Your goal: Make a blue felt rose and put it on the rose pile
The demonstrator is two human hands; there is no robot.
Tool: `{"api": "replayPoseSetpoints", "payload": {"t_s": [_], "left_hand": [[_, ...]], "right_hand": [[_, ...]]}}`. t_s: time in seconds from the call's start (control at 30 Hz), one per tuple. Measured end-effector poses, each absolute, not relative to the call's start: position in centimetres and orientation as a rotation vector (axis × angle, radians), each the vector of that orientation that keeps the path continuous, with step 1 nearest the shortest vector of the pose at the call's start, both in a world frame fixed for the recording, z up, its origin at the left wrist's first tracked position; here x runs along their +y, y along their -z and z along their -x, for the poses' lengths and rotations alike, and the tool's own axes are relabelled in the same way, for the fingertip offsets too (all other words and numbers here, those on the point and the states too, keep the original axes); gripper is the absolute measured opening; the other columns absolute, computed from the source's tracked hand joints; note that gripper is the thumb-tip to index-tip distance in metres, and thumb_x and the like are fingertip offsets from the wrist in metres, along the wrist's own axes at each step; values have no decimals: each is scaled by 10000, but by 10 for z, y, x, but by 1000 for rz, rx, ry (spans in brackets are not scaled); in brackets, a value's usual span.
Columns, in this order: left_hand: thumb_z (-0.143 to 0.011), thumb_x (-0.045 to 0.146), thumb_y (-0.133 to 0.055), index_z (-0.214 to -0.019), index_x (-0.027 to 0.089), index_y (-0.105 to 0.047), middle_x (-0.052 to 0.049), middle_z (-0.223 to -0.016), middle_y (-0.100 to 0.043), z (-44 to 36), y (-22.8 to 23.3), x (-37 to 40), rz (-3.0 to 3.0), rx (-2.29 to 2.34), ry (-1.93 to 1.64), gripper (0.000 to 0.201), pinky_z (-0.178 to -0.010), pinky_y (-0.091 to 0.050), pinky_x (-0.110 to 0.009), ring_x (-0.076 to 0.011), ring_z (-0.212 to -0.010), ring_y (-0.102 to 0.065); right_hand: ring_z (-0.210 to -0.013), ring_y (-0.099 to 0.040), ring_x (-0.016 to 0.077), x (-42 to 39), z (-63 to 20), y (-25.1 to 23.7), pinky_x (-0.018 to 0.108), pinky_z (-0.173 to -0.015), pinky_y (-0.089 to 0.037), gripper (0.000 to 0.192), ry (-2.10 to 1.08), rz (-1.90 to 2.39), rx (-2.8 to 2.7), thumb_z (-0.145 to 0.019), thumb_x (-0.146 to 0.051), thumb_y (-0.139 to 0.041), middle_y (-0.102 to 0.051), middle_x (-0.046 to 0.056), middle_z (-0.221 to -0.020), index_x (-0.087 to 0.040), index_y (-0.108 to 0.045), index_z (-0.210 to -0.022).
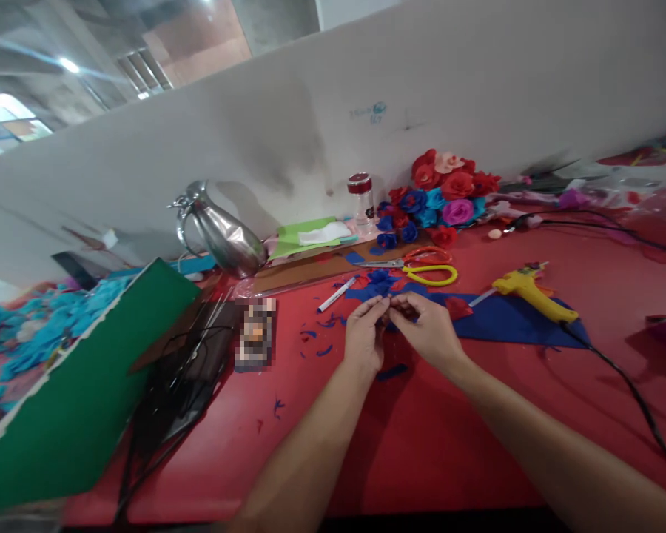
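Note:
My left hand point(365, 331) and my right hand point(425, 323) meet over the red table, fingers pinched together at the tips. Whatever sits between them is too small and covered to make out. Just beyond the fingertips lie blue petal pieces point(381, 281). Blue sheet material point(510, 320) stretches to the right under a yellow glue gun point(525, 292). A red petal piece point(458, 308) rests near the gun's nozzle. Scissors with red and yellow handles point(430, 275) lie behind my right hand. To the left of the blue pieces is a white marker point(336, 295).
A metal jug point(222, 233) and a red-lidded glass bottle point(360, 201) stand by the wall. Finished fabric-like roses point(449, 192) pile at the back. A green board point(89, 385) leans at left. Blue scraps point(325, 350) litter the table; a black cord point(633, 385) runs right.

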State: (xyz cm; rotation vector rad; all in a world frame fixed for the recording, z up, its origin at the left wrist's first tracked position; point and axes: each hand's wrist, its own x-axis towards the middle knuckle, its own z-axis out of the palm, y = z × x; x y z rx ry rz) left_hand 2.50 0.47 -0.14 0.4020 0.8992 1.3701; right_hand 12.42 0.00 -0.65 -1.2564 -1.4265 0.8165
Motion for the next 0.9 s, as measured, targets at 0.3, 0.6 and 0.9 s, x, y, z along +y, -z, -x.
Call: {"api": "replayPoseSetpoints", "payload": {"t_s": [0.3, 0.6, 0.9], "left_hand": [[-488, 229, -832, -661, 149, -652, 19, -685, -643, -25, 4, 6, -474, 883, -1390, 262, -630, -375, -221, -66, -587, -504], [-552, 237, -804, -679, 172, -530, 57, -638, -563, -13, -3, 11, -437, 857, -1430, 309, -641, -422, -208, -74, -620, -558], [-625, 170, -727, -710, 194, -449, 58, -650, -535, -8, -7, 13, -436, 803, -1394, 291, -540, -377, -196, -57, -533, -493]], "right_hand": [[-688, -652, 187, -1, -127, 7, 302, -673, -510, 201, -745, 1266, -1503, -770, -336, -526, -716, 52, -754, -192, -666, -783], [-678, -631, 182, 10, -146, 3, 298, -665, -462, 181, -740, 1390, -1603, -767, -343, -567, -705, 33, -732, -194, -669, -753], [-692, -635, 196, 20, -171, 2, 285, -606, -415, 114, -430, 1662, -1845, -741, -180, -597, -725, 26, -757, -232, -699, -750]]}}
